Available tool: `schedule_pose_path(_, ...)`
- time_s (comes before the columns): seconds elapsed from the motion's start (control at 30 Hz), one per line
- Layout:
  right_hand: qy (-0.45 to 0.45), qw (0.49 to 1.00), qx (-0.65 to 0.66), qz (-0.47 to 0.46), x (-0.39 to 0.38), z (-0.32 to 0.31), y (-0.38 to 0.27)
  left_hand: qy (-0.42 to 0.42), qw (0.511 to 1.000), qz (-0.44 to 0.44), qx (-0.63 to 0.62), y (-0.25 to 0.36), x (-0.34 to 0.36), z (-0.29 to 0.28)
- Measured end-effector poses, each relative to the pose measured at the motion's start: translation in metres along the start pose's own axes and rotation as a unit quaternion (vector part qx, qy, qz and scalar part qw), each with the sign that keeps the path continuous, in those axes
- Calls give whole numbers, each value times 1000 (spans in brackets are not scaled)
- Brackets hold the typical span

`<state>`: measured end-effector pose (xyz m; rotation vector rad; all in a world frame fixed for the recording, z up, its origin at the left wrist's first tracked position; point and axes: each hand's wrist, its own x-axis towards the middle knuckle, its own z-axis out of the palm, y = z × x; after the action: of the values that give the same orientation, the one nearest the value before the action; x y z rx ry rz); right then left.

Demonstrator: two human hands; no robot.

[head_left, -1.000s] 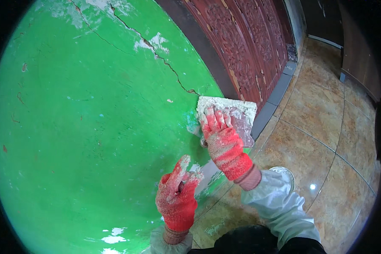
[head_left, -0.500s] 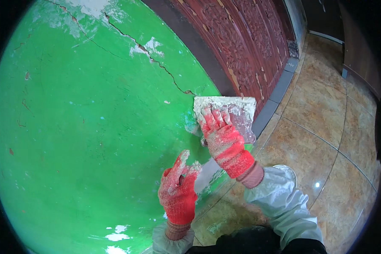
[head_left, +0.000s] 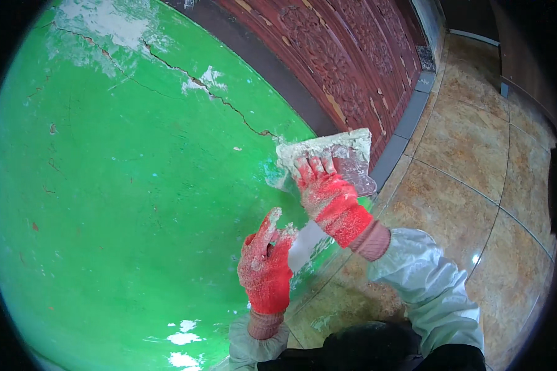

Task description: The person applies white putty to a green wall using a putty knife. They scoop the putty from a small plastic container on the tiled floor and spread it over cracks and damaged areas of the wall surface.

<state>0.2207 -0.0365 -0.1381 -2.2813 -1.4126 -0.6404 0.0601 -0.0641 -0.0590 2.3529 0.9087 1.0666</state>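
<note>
My right hand [head_left: 333,201], in a red knitted glove caked with white putty, grips a wide putty spreader [head_left: 353,167]. Its fingers lie along the blade; the thumb is hidden. Thick putty coats the blade's upper edge. The blade's left corner meets the green wall [head_left: 167,216] by the lower end of a crack [head_left: 213,96], beside a whitish smear [head_left: 277,176]. Lower and to the left, my left hand [head_left: 266,272] is raised in front of the wall. Its putty-covered fingers are partly bent with gaps between them, and no tool shows in it.
A carved reddish-brown wooden door [head_left: 328,52] with worn paint stands beyond a dark frame strip [head_left: 272,68]. Grey edging [head_left: 408,120] runs along its foot. Brown floor tiles [head_left: 458,185] extend to the right. White patches [head_left: 114,25] mark the upper wall.
The spreader has tilted, its right end rising, and shifted slightly up and left at its wall-side corner. My left hand has moved a little up and right. The view has shifted slightly.
</note>
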Motion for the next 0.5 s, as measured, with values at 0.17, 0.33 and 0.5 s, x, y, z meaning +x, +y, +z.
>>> schedule_pose_path(0.17,64,997,29,-30,-41,-9,24,-15,999,48,10,3,-3,6)
schedule_pose_path(0.33,-57,633,728,256,-55,-67,70,11,998,-18,-63,8,-4,2)
schedule_pose_path(0.5,-74,619,766,158,-28,-44,96,27,998,-56,-20,2,3,4)
